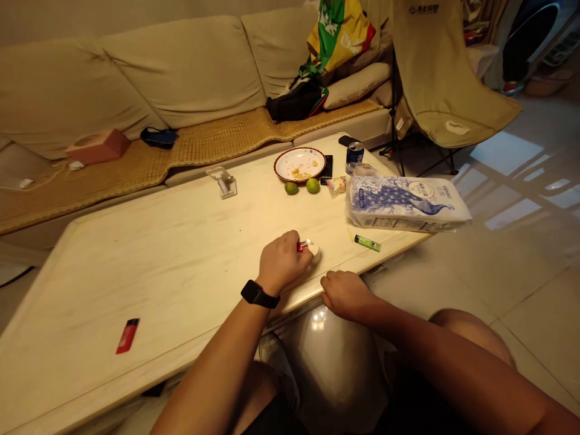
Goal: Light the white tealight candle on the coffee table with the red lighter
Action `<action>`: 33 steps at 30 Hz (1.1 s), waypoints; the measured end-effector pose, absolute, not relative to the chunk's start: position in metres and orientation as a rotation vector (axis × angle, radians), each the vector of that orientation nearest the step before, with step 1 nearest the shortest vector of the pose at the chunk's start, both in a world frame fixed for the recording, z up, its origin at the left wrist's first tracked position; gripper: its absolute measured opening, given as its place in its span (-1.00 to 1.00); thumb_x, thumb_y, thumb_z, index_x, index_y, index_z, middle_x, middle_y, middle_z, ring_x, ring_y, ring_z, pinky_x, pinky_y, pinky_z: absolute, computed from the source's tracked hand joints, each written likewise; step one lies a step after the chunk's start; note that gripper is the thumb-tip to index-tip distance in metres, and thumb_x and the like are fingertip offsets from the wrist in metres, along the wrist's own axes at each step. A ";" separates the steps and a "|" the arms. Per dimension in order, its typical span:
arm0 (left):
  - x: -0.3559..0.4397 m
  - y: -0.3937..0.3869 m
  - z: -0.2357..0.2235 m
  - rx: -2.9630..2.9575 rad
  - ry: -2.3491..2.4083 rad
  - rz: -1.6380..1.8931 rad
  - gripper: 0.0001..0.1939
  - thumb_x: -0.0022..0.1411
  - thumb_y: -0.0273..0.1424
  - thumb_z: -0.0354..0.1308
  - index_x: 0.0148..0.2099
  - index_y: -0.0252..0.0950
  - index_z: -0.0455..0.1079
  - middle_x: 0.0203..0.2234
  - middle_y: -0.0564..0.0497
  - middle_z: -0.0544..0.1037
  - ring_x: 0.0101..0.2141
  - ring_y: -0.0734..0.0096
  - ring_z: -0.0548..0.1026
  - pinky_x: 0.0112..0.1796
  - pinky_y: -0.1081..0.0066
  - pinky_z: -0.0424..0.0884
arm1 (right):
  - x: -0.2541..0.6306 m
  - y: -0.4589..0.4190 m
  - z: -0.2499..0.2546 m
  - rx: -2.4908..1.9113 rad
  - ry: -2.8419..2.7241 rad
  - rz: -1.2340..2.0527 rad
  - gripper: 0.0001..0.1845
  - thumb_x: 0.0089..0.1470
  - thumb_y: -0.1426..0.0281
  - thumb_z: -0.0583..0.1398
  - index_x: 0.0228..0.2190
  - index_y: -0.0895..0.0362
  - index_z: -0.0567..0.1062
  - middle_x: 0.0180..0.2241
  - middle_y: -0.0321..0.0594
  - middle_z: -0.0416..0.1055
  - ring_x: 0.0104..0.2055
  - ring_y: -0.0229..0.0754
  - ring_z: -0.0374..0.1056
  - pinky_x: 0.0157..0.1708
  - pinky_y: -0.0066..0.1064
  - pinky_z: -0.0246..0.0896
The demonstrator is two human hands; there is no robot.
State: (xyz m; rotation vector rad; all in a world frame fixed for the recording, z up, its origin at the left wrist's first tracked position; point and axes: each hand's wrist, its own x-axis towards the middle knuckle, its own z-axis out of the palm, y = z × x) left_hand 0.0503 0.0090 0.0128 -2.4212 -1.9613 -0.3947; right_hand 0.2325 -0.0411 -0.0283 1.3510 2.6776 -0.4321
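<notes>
My left hand [284, 261], with a black watch [260, 294] on its wrist, is closed over the tabletop near the front edge. Its fingers grip a red lighter [301, 246], of which a red bit and the metal end show. A small whitish round object [313, 251] is right beside the thumb, partly covered. At the table's front edge rests my right hand [342, 293], its fingers curled in; what they hold, if anything, is hidden. A green lighter [368, 243] lies to the right of both hands. Another red lighter [127, 336] lies far to the left.
On the cream table [181, 260] stand a red-rimmed plate [296, 158], two green limes [312, 185], a dark can [355, 153] and a large tissue pack [408, 202]. A white holder [222, 182] lies near the back edge. Behind is a sofa [181, 66]; a folding chair [444, 72] stands right.
</notes>
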 end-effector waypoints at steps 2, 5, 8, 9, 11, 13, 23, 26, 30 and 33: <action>0.047 0.009 0.012 -2.421 -1.970 -0.430 -0.80 0.25 -0.20 0.03 -0.28 -0.23 0.27 -0.41 -0.01 0.50 -0.40 0.30 0.43 -0.40 0.30 0.18 | 0.232 -0.041 -0.029 1.352 2.673 -0.435 -0.71 0.23 0.30 0.07 -0.16 0.21 0.49 -0.17 0.03 0.50 -0.14 0.01 0.42 -0.16 -0.23 0.24; 0.041 0.007 0.011 -2.412 -1.977 -0.481 -0.77 0.25 -0.16 0.03 -0.27 -0.22 0.27 -0.42 0.00 0.50 -0.41 0.32 0.42 -0.41 0.32 0.17 | 0.232 -0.041 -0.029 1.360 2.664 -0.444 -0.70 0.23 0.30 0.07 -0.16 0.21 0.49 -0.17 0.04 0.50 -0.14 0.01 0.42 -0.16 -0.23 0.24; 0.035 0.006 0.010 -2.398 -1.983 -0.519 -0.75 0.26 -0.14 0.03 -0.27 -0.22 0.27 -0.42 0.01 0.50 -0.42 0.32 0.42 -0.41 0.32 0.17 | 0.232 -0.040 -0.028 1.365 2.668 -0.452 -0.71 0.22 0.30 0.07 -0.16 0.21 0.49 -0.17 0.03 0.50 -0.14 0.01 0.42 -0.16 -0.23 0.24; 0.033 0.005 0.010 -2.396 -1.985 -0.527 -0.75 0.25 -0.14 0.04 -0.27 -0.22 0.26 -0.42 0.01 0.50 -0.42 0.32 0.42 -0.41 0.33 0.17 | 0.232 -0.040 -0.028 1.366 2.668 -0.452 -0.71 0.22 0.30 0.08 -0.16 0.21 0.49 -0.18 0.03 0.50 -0.14 0.01 0.43 -0.16 -0.23 0.25; 0.030 0.004 0.010 -2.394 -1.992 -0.538 -0.76 0.25 -0.15 0.04 -0.28 -0.22 0.26 -0.42 0.02 0.50 -0.43 0.32 0.42 -0.41 0.33 0.17 | 0.232 -0.040 -0.027 1.364 2.662 -0.451 -0.70 0.22 0.30 0.08 -0.16 0.21 0.49 -0.17 0.03 0.50 -0.14 0.01 0.43 -0.16 -0.23 0.25; 0.029 0.004 0.010 -2.391 -1.993 -0.549 -0.77 0.24 -0.16 0.06 -0.28 -0.22 0.26 -0.42 0.02 0.50 -0.43 0.32 0.42 -0.41 0.33 0.18 | 0.232 -0.040 -0.027 1.358 2.658 -0.445 -0.70 0.22 0.30 0.08 -0.16 0.21 0.49 -0.17 0.04 0.50 -0.14 0.01 0.43 -0.16 -0.23 0.25; 0.032 0.004 0.012 -2.410 -1.963 -0.547 -0.76 0.26 -0.15 0.04 -0.28 -0.21 0.24 -0.43 0.02 0.49 -0.42 0.32 0.41 -0.41 0.32 0.17 | 0.231 -0.040 -0.026 1.365 2.627 -0.462 -0.69 0.24 0.30 0.07 -0.14 0.21 0.49 -0.14 0.07 0.49 -0.10 0.00 0.42 -0.12 -0.25 0.24; 0.031 0.005 0.011 -2.406 -1.967 -0.551 -0.76 0.26 -0.15 0.04 -0.28 -0.21 0.24 -0.43 0.03 0.49 -0.42 0.32 0.42 -0.41 0.32 0.18 | 0.231 -0.040 -0.026 1.363 2.634 -0.468 -0.69 0.24 0.29 0.07 -0.14 0.20 0.49 -0.14 0.06 0.49 -0.11 0.00 0.42 -0.11 -0.23 0.24; 0.030 0.005 0.012 -2.402 -1.977 -0.555 -0.76 0.25 -0.14 0.04 -0.29 -0.21 0.24 -0.43 0.03 0.49 -0.42 0.32 0.42 -0.40 0.32 0.19 | 0.232 -0.041 -0.027 1.362 2.665 -0.454 -0.71 0.23 0.30 0.08 -0.16 0.21 0.49 -0.17 0.04 0.50 -0.13 0.00 0.43 -0.15 -0.23 0.24; 0.031 0.005 0.013 -2.413 -1.987 -0.553 -0.75 0.26 -0.14 0.03 -0.29 -0.22 0.25 -0.42 0.02 0.50 -0.42 0.32 0.42 -0.40 0.32 0.20 | 0.232 -0.041 -0.026 1.365 2.667 -0.453 -0.70 0.23 0.30 0.07 -0.16 0.21 0.49 -0.17 0.04 0.50 -0.14 0.01 0.42 -0.15 -0.24 0.24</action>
